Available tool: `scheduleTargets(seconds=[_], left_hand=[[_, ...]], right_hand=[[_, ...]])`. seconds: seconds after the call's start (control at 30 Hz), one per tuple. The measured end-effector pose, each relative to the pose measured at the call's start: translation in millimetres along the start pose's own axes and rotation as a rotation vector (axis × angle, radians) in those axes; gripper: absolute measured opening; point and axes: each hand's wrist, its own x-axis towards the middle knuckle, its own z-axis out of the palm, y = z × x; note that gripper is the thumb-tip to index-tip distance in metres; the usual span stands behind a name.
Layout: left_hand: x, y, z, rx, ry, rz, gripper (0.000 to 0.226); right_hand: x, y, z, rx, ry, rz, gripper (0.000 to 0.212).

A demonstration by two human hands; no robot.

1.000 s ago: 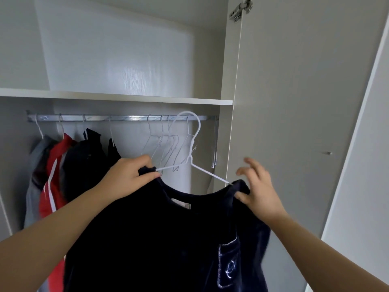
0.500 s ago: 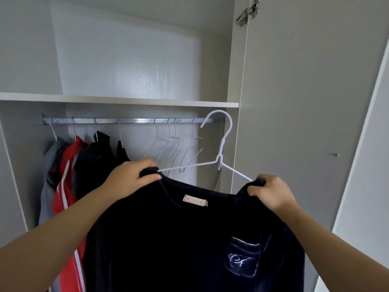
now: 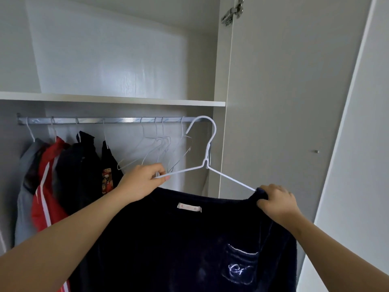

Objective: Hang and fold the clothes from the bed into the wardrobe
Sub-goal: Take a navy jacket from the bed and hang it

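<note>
The left hand (image 3: 143, 182) pinches the left arm of a white wire hanger (image 3: 205, 162), and the right hand (image 3: 275, 202) grips the right shoulder of the dark navy top (image 3: 168, 239), where the hanger's other arm enters the cloth. The top hangs between both hands before the wardrobe (image 3: 126, 100), the hook up at the right end of the rail (image 3: 117, 120), just right of empty hangers (image 3: 162, 147)

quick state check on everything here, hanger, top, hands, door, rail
white hanger, held up, hook level with the rail's right end; whether it is hooked on, cannot tell
navy top, one shoulder over the hanger, other hanger arm bare
left hand, pinches the bare hanger wire
right hand, grips the top's shoulder at the hanger end
wardrobe door, open
rail, four hung garments at left, empty hangers mid-rail
</note>
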Motion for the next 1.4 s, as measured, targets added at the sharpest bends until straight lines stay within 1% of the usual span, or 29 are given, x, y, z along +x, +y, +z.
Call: scheduleTargets(seconds=[0.03,0.07,0.1,0.13,0.17,0.2,0.27,0.3,0.37,0.43,0.53,0.57,0.63,0.67,0.7,0.77,0.83,0.87,0.97,1.07,1.1,1.17,1.3,1.33,1.4], left_hand=[[1,0,3,-0.035,0.012,-0.019,0.025],[2,2,6,-0.074,0.021,-0.031,0.024],[3,4,9,-0.107,0.026,-0.042,0.023],[4,8,12,-0.129,0.029,-0.051,0.022],[5,11,15,-0.14,0.029,-0.053,0.022],[5,14,18,-0.149,0.028,-0.049,0.022],[6,19,23,-0.166,0.029,-0.034,0.023],[5,20,25,-0.169,0.031,-0.024,0.023],[3,19,31,-0.157,0.028,-0.003,0.023],[1,12,34,-0.149,-0.035,-0.012,0.02],[-2,-9,36,-0.249,-0.236,-0.065,0.017],[-2,-18,36,-0.293,-0.254,-0.104,0.017],[0,-36,36,-0.374,-0.16,-0.205,0.011],[2,-44,36,-0.393,-0.083,-0.257,0.01],[4,-52,36,-0.391,-0.006,-0.296,0.014],[9,-72,34,-0.353,0.1,-0.373,0.018],[16,-91,30,-0.234,0.128,-0.427,0.018],[21,-103,29,-0.16,0.125,-0.435,0.022],[35,-129,25,0.031,0.12,-0.404,0.028],[58,-160,20,0.211,0.127,-0.353,0.029],[65,-171,19,0.263,0.107,-0.335,0.029],[77,-194,19,0.365,0.015,-0.313,0.033],[95,-239,25,0.483,-0.306,-0.276,0.052],[98,-250,25,0.498,-0.36,-0.284,0.055],[103,-268,24,0.504,-0.395,-0.304,0.052]], right_hand=[[-1,4,2,-0.106,-0.025,0.039,0.029],[-1,4,3,-0.14,-0.023,0.048,0.034],[-1,-1,4,-0.109,-0.013,0.033,0.033],[-2,-9,3,-0.025,0.004,-0.004,0.026],[-2,-19,2,0.058,0.025,-0.06,0.014],[-2,-29,1,0.124,0.033,-0.115,0.01],[1,-48,-3,0.216,0.044,-0.165,0.036],[2,-54,-5,0.242,0.039,-0.171,0.044],[6,-65,-8,0.283,-0.025,-0.163,0.05],[10,-71,-8,0.344,-0.148,-0.16,0.047],[10,-73,1,0.43,-0.248,-0.072,0.043],[10,-72,4,0.457,-0.282,-0.026,0.041],[12,-73,9,0.545,-0.39,0.084,0.037],[14,-75,11,0.604,-0.452,0.147,0.035],[16,-78,13,0.671,-0.505,0.207,0.032],[24,-92,24,0.812,-0.58,0.304,0.029],[33,-111,37,0.935,-0.637,0.357,0.029],[39,-122,46,0.989,-0.67,0.37,0.03],[53,-149,66,1.091,-0.744,0.403,0.03],[75,-180,90,1.106,-0.797,0.417,0.027],[81,-190,98,1.107,-0.807,0.428,0.027],[92,-209,115,1.12,-0.826,0.458,0.026],[110,-242,144,1.157,-0.848,0.502,0.024],[114,-250,150,1.149,-0.85,0.504,0.023],[122,-267,164,1.147,-0.87,0.506,0.022]])
